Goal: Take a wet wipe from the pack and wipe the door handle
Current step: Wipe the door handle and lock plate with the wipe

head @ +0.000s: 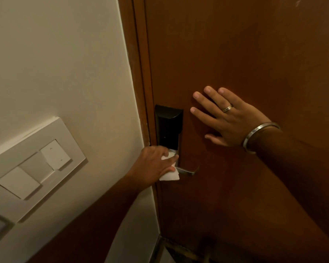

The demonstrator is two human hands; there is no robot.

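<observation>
From the head view, my left hand (pixel 153 164) pinches the wipe (pixel 169 174) against the base of the handle (pixel 186 170), under the black lock (pixel 168 126). My right hand (pixel 226 118) lies flat and empty on the door (pixel 254 54). I should stroke outward along the lever; its tip has free room, while the frame (pixel 141 73) crowds my knuckles.

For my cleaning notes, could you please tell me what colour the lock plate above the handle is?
The lock plate is glossy black, seen in the head view.
</observation>
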